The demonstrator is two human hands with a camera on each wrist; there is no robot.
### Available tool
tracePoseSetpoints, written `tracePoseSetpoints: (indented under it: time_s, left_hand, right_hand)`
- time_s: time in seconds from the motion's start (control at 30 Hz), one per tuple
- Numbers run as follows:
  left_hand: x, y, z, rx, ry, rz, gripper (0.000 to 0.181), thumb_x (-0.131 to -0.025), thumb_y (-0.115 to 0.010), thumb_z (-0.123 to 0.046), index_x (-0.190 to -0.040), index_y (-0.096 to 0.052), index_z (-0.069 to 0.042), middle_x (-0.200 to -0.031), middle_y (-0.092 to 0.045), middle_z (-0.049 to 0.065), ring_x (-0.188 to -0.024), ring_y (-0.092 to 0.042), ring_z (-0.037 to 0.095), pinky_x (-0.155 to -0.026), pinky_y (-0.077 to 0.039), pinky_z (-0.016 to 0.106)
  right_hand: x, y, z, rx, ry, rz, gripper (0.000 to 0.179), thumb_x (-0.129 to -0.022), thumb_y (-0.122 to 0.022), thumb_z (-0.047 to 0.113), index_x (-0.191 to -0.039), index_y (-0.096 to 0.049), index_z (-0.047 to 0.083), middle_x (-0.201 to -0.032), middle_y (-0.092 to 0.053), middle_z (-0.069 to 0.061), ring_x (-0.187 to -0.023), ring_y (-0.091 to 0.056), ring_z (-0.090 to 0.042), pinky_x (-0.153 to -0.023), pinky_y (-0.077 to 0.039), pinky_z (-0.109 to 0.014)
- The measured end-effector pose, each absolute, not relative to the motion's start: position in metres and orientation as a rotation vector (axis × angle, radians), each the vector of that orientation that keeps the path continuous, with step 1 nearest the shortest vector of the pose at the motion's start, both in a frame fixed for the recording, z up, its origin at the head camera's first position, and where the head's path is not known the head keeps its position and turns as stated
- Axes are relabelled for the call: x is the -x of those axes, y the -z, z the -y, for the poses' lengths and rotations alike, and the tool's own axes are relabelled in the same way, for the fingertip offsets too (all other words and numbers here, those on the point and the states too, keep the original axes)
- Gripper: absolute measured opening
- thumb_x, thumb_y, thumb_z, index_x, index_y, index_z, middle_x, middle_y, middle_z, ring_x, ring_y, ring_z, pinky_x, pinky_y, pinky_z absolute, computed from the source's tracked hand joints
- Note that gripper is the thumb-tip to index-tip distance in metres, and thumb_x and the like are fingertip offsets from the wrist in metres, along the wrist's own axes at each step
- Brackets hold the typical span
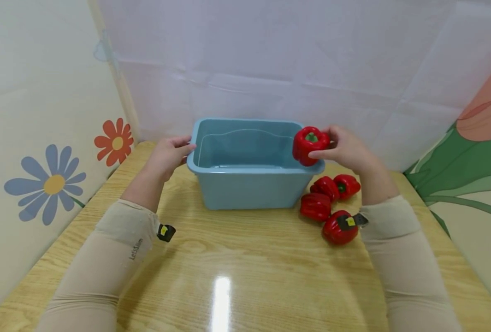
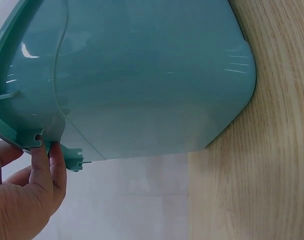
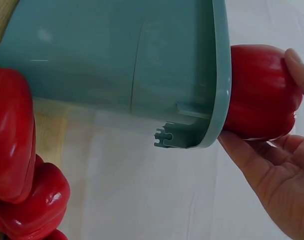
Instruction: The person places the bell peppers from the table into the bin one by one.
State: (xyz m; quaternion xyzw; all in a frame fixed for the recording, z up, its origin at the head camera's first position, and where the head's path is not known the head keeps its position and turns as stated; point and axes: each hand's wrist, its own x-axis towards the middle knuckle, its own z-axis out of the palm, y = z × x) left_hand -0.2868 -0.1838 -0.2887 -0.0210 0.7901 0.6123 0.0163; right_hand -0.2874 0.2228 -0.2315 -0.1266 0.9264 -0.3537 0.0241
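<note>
A blue plastic bin (image 1: 253, 191) stands upright on the wooden table. My left hand (image 1: 168, 157) grips its left rim; in the left wrist view, the fingers (image 2: 41, 167) curl under the rim at a corner. My right hand (image 1: 346, 147) holds a red bell pepper (image 1: 307, 147), green stem up, at the bin's right rim. In the right wrist view this bell pepper (image 3: 261, 92) shows just above the rim, between thumb and fingers. Several more red bell peppers (image 1: 316, 206) lie on the table to the right of the bin, below my right hand.
The wooden table (image 1: 245, 258) extends in front of the bin. A white sheet (image 1: 245, 60) hangs close behind it. Side panels with printed flowers (image 1: 54, 184) border the table left and right. Small dark devices are strapped on both wrists, over beige sleeves (image 1: 399, 249).
</note>
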Motion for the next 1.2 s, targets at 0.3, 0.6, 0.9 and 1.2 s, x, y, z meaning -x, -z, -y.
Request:
tracePoseSetpoints:
  time_s: [0.3, 0.6, 0.9, 1.2]
  left_hand:
    - [0.287, 0.29, 0.183, 0.066, -1.903, -2.455, 0.045, -0.093, -0.053, -0.019, -0.137, -0.044, -0.01, -0.133, -0.048, 0.011, -0.115, -0.049, 0.023, -0.098, -0.041, 0.041]
    - [0.287, 0.288, 0.182, 0.068, -1.919, -2.442, 0.046, -0.093, -0.053, -0.018, -0.137, -0.043, -0.009, -0.133, -0.047, 0.011, -0.116, -0.048, 0.022, -0.098, -0.041, 0.04]
    - [0.286, 0.288, 0.182, 0.065, -1.918, -2.441, 0.046, -0.093, -0.053, -0.017, -0.137, -0.042, -0.009, -0.133, -0.047, 0.012, -0.115, -0.048, 0.022, -0.098, -0.041, 0.04]
    - [0.284, 0.287, 0.181, 0.062, -1.918, -2.44, 0.045, -0.093, -0.052, -0.017, -0.137, -0.043, -0.009, -0.132, -0.048, 0.012, -0.115, -0.049, 0.022, -0.098, -0.041, 0.04]
  right_hand:
    - [0.29, 0.237, -0.225, 0.419, 1.064, -2.877, 0.063, -0.074, -0.072, 0.044, -0.117, -0.044, 0.008, -0.112, -0.053, -0.008, -0.102, -0.049, -0.026, -0.083, -0.047, -0.042]
    - [0.291, 0.24, -0.226, 0.41, 1.094, -2.853, 0.066, -0.074, -0.073, 0.044, -0.119, -0.043, 0.007, -0.114, -0.052, -0.009, -0.104, -0.049, -0.027, -0.084, -0.047, -0.043]
    - [0.291, 0.242, -0.227, 0.423, 1.139, -2.813, 0.067, -0.077, -0.071, 0.043, -0.124, -0.041, 0.007, -0.122, -0.05, -0.011, -0.11, -0.049, -0.03, -0.088, -0.047, -0.047]
    - [0.288, 0.243, -0.235, 0.395, 1.199, -2.817, 0.061, -0.081, -0.068, 0.039, -0.126, -0.042, 0.008, -0.129, -0.047, -0.014, -0.115, -0.047, -0.033, -0.093, -0.042, -0.053]
